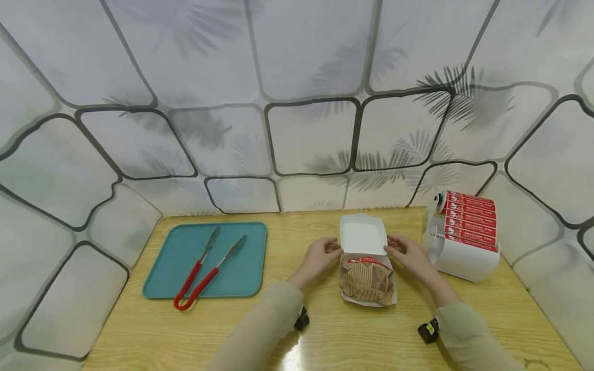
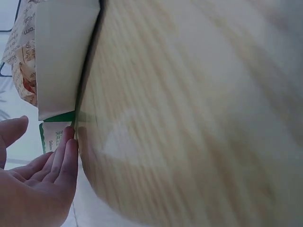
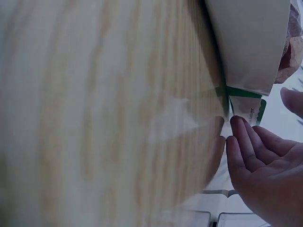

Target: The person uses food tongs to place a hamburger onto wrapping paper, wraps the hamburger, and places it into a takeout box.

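An unfolded clamshell burger box (image 1: pixel 363 234) lies on the table with its white lid laid back, away from the person. A burger in brown printed paper (image 1: pixel 366 281) fills its near half. My left hand (image 1: pixel 320 257) is at the lid's left edge by the fold; in the left wrist view its fingers (image 2: pixel 57 163) stretch out toward the lid, thumb apart. At the opposite edge is my right hand (image 1: pixel 408 255), and in the right wrist view its fingers (image 3: pixel 246 146) likewise extend to the lid. The lid's printed outer side is mostly hidden.
To the left, red-handled tongs (image 1: pixel 197 281) lie across a teal tray (image 1: pixel 158 268), handles past its near edge. A white holder (image 1: pixel 466 257) with several red-and-white packets (image 1: pixel 471 221) stands on the right. A patterned curtain (image 1: pixel 306 139) rises behind the wooden table (image 1: pixel 301 226).
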The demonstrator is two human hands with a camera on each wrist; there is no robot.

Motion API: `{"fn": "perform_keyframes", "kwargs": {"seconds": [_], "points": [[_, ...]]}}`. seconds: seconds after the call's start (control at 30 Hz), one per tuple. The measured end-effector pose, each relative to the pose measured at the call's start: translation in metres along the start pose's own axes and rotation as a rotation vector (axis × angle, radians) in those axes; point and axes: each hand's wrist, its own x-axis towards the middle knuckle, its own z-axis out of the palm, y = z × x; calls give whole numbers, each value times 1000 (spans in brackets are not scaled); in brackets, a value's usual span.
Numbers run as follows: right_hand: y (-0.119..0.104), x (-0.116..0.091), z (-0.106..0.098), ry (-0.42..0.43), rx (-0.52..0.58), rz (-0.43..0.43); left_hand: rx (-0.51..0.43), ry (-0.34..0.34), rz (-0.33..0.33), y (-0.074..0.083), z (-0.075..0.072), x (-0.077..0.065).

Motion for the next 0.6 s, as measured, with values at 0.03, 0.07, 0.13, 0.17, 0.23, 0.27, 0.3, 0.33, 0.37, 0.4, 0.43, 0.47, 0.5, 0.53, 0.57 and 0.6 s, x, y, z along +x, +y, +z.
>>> {"fn": "perform_keyframes", "kwargs": {"seconds": [0.03,0.07,0.13,0.17,0.23,0.27,0.3,0.33,0.37,0.4,0.43,0.47,0.5,0.53,0.57,0.6], "points": [[0,0,0,-1,4,4,-12,1,-14,1,0,1],[0,1,1,-4,9,7,-27,2,-29,1,1,2],[1,2,1,-10,23,8,-52,4,-51,2,1,4],[1,2,2,-15,39,7,-66,4,-59,3,2,5],[2,3,2,-31,73,2,-91,8,-71,2,2,6],[3,3,3,-41,91,0,-104,10,-76,2,2,6],[3,3,3,-46,109,0,-111,12,-81,2,2,7],[3,3,3,-52,122,2,-119,14,-84,1,2,7],[3,3,3,-57,140,6,-126,15,-87,1,2,7],[3,3,3,-57,143,6,-125,18,-86,1,2,7],[3,3,3,-56,149,10,-126,21,-86,1,2,7],[3,3,3,-54,150,7,-129,25,-84,1,2,7],[3,4,3,-50,156,4,-132,28,-81,1,2,7],[3,4,4,-47,161,0,-136,30,-77,2,2,7],[3,4,4,-40,173,-4,-140,34,-72,2,2,7],[3,4,4,-34,181,-9,-143,38,-67,2,2,8]]}}
